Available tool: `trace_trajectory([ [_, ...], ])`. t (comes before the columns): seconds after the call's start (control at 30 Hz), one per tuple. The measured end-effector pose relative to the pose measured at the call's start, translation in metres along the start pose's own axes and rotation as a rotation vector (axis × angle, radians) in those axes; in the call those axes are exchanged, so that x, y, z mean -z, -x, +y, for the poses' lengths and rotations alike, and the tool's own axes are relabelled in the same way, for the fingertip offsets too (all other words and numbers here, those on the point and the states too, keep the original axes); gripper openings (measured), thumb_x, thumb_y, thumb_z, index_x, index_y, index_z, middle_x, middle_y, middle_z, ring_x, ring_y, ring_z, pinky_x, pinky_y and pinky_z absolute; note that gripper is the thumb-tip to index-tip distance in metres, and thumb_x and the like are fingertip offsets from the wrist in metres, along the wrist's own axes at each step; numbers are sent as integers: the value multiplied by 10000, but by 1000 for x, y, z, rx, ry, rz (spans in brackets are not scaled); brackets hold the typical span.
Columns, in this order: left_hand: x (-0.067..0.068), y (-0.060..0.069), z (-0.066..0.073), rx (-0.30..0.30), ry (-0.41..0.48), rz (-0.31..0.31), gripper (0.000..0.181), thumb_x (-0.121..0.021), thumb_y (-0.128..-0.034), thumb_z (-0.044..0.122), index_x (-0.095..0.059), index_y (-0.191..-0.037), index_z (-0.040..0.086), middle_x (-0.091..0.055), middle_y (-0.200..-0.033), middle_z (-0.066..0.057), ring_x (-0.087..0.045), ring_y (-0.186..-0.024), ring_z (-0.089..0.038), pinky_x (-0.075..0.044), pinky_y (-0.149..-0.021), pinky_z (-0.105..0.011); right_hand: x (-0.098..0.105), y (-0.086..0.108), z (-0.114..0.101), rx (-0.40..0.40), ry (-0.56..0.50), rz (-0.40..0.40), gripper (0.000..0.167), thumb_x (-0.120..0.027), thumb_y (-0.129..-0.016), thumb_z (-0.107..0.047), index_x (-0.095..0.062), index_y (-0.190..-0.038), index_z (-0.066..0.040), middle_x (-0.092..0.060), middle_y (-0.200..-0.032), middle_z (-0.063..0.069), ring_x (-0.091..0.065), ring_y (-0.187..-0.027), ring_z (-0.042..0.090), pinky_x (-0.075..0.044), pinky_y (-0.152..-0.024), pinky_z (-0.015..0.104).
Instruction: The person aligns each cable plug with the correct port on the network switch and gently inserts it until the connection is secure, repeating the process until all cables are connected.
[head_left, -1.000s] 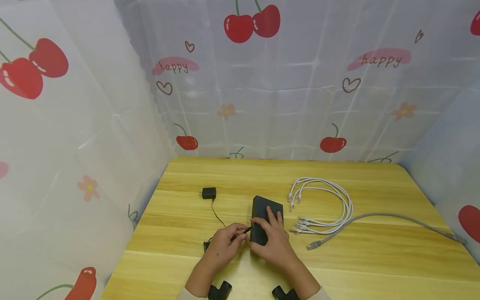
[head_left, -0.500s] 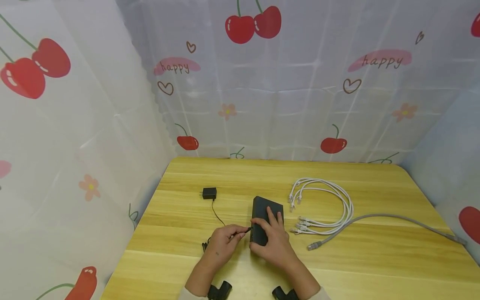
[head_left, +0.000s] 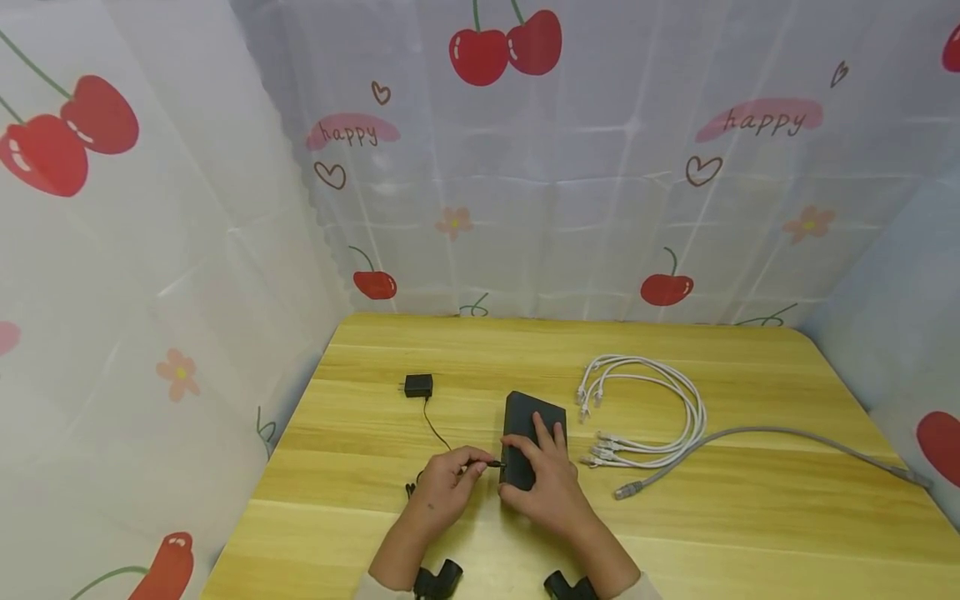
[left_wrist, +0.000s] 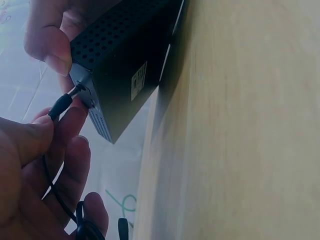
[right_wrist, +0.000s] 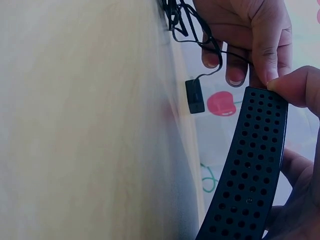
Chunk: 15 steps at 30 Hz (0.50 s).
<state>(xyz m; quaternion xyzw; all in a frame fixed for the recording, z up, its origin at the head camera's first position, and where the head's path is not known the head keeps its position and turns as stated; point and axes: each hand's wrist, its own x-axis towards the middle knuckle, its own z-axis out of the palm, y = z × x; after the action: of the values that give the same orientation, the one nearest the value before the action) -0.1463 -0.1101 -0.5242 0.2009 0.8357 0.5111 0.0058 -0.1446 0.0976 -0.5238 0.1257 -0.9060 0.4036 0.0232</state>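
My left hand (head_left: 442,490) pinches a black DC power plug (left_wrist: 61,106) between thumb and fingers. The plug's tip meets a round socket in the narrow side of a black electronic box (head_left: 521,412) with vent holes; part of its metal barrel shows in the left wrist view. My right hand (head_left: 551,487) grips this box, its thumb and index finger at the socket side and other fingers spread over the top. In the right wrist view, the vented edge (right_wrist: 252,155) hides the plug. The plug's thin cord (left_wrist: 55,192) runs below my left fingers.
A black power adapter (head_left: 418,386) lies behind my left hand, joined to the thin cord. Right of the box is a bundle of white network cables (head_left: 693,400). A grey network cable (head_left: 780,430) stretches to the table's right edge (head_left: 947,515). Patterned curtains surround the table.
My left hand has shifted the plug slightly nearer to me along the box's side, and it lies more level. My right hand and the box have stayed in place.
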Motion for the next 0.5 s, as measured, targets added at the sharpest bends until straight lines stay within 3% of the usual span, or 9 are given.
trace_trajectory([
  [0.2,1,-1,2,-9,-10,7,211,-544,-1033,240,-717,-1132,170,-729,-1073,27,-672,-838,-193,-520,-736,-270,0,-1,1,10,1,11,564,-753,-798,-390,-614,-1339,-315,-189,-1647,158,-58,-1469,553,-268,-839,867],
  [0.5,1,-2,-3,38,-59,0,194,-551,-1032,209,-724,-1103,157,-738,-1016,-19,-590,-653,-80,-508,-654,-242,-1,0,1,12,10,16,565,-753,-800,-384,-614,-1343,-310,-195,-1645,163,-65,-1468,556,-270,-831,869],
])
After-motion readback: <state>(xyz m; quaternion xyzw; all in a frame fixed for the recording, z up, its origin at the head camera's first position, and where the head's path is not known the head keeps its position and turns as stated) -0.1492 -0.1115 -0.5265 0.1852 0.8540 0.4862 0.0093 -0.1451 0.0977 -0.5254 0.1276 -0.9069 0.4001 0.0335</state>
